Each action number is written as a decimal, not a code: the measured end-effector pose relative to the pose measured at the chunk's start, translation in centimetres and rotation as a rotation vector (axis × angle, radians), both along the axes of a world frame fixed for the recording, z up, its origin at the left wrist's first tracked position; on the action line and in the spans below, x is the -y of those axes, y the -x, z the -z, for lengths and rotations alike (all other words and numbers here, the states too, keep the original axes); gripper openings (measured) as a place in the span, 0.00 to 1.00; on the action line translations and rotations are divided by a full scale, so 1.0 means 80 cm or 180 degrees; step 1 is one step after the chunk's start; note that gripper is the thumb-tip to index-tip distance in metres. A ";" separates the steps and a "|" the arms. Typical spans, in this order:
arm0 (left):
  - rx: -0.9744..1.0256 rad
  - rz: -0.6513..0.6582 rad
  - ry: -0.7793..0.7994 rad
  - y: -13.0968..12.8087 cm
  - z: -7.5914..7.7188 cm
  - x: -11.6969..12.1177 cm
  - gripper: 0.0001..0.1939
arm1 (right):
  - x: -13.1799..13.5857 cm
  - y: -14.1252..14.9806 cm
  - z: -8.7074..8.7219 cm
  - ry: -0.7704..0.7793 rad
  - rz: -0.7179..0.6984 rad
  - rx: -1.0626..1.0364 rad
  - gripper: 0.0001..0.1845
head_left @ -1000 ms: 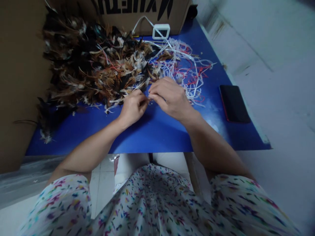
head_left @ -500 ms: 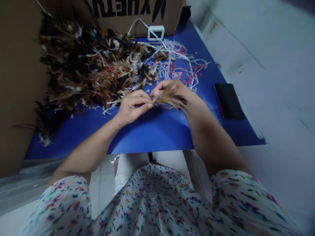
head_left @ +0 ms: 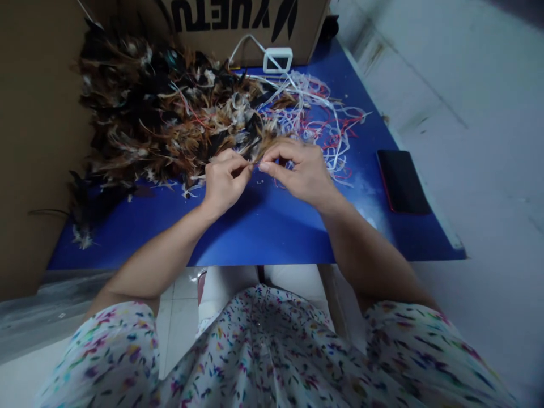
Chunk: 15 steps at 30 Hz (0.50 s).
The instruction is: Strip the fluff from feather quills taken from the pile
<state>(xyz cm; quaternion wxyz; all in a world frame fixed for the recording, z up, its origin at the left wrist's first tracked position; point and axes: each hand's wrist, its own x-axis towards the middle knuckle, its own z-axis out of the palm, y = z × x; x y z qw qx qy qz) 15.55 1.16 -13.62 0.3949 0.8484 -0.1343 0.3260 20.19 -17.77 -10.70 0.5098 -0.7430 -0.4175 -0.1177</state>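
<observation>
Note L hand (head_left: pixel 224 182) and R hand (head_left: pixel 306 173) pinched narrow on feather tuft (head_left: pixel 271 140) at base, above bench (head_left: pixel 272 235), nr feather pile (head_left: pixel 148 127). Advise steady fingertip tension, w/o crushing plumes; can't tell finer contact.

Small handicraft workroom, by the look of it – whether inside a home, cannot tell. Heaped brown and black feathers (head_left: pixel 161 130) fill the far left of a flat blue table (head_left: pixel 289 238); tangled white and red plastic strands (head_left: pixel 302 113) lie right of them. Lettered brown cardboard box (head_left: pixel 212 42) at the far edge – stained pale wall (head_left: pixel 467 170) along the right edge, white tiled floor (head_left: pixel 178 323) below.
</observation>
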 end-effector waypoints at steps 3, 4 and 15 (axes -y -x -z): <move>0.0189 0.0060 -0.0478 0.004 0.001 0.003 0.08 | -0.002 0.003 0.005 0.0163 0.0226 0.0652 0.18; 0.0244 0.0065 -0.0579 0.005 0.002 0.004 0.08 | -0.003 0.003 0.007 0.0201 0.0296 0.0757 0.18; -0.0121 0.0394 -0.0382 0.002 0.016 0.003 0.10 | 0.000 0.004 0.000 0.0519 0.0566 0.0842 0.16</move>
